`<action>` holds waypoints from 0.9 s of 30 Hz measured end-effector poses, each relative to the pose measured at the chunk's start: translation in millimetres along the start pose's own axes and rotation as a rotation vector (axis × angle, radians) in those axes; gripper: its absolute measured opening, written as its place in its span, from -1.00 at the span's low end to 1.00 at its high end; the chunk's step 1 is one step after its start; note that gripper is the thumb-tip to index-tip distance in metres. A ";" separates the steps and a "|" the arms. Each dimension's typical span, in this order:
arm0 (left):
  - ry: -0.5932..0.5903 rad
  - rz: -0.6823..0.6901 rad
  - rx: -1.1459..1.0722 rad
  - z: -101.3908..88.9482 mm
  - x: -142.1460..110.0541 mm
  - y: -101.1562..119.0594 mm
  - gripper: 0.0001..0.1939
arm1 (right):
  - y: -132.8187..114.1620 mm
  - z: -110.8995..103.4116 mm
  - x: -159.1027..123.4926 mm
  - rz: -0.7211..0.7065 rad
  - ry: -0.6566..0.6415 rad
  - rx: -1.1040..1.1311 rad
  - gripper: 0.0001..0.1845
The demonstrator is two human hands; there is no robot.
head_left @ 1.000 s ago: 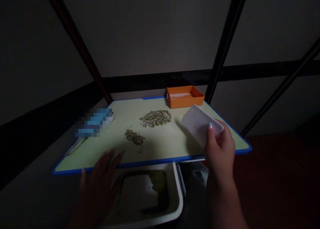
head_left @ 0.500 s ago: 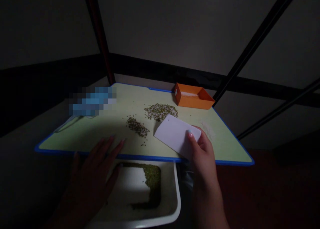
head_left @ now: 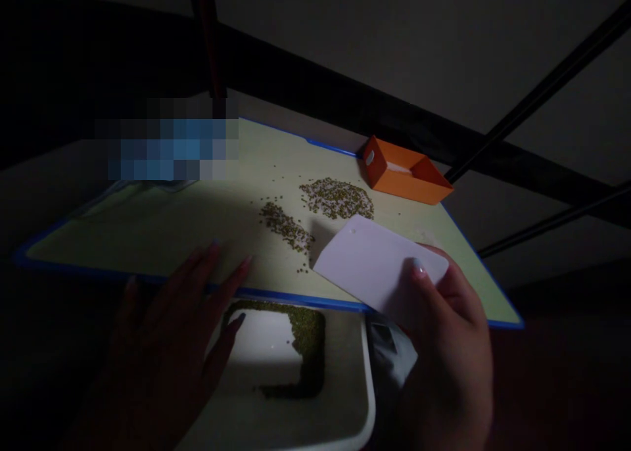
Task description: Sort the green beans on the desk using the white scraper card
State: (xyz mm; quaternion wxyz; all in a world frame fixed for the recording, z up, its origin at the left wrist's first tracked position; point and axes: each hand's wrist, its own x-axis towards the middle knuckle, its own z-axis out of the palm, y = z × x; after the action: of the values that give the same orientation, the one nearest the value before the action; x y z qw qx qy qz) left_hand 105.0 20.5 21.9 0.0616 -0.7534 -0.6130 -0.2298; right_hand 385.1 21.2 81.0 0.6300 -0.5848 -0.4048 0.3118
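Observation:
My right hand [head_left: 451, 313] grips a white plastic scraper [head_left: 369, 260], thumb on top, fingers underneath. The scraper's far left corner is near a small heap of green and pale grains [head_left: 286, 227] on the pale green board [head_left: 236, 208]. Beyond it spreads a larger grain pile [head_left: 338, 198]. Over the board's near edge at the left, my left hand [head_left: 172, 319] has its fingers spread, with nothing in it. Below that edge sits a white tub [head_left: 367, 385] with green grains [head_left: 311, 346] along its far and right inner sides, partly hidden by my left hand.
An orange open box [head_left: 409, 185] rests at the board's back right, with something pale inside. A blurred-out blue patch [head_left: 182, 145] covers the back left. A faint whitish patch lies near my right hand. Dark wall panels rise behind.
The view has shifted and tilted, and the scraper appears closer and larger. My left hand keeps its spread pose near the board's edge. Both grain piles look much the same.

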 end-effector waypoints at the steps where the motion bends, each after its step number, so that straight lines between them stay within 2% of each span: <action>1: -0.003 -0.001 0.002 0.0 -0.1 0.6 -0.36 | -0.2 0.7 -3.3 -0.001 -0.003 -0.011 -0.74; 5: 0.002 -0.002 0.024 -0.5 -0.7 2.7 -0.35 | 2.4 1.6 -11.5 0.003 0.027 -0.026 -0.71; 9: -0.017 -0.031 0.017 -2.5 -1.9 2.7 -0.35 | 3.3 2.0 -8.0 0.000 0.077 -0.011 -0.76; 15: -0.019 -0.040 -0.009 -3.5 0.0 0.5 -0.38 | 0.8 0.9 -4.1 0.007 -0.086 -0.003 -0.79; 21: -0.022 -0.035 -0.005 -3.1 0.4 -2.3 -0.38 | 0.1 4.0 -9.9 0.006 -0.079 0.031 -0.78; 27: -0.051 -0.013 0.061 -1.8 -1.3 -11.2 -0.36 | 0.2 4.4 1.3 0.018 -0.085 0.069 -0.73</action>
State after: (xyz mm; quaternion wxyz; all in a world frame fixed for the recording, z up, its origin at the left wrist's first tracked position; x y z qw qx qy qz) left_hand 93.6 21.4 20.9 0.0675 -0.7528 -0.6259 -0.1922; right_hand 381.9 24.4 81.0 0.6293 -0.5525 -0.4150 0.3557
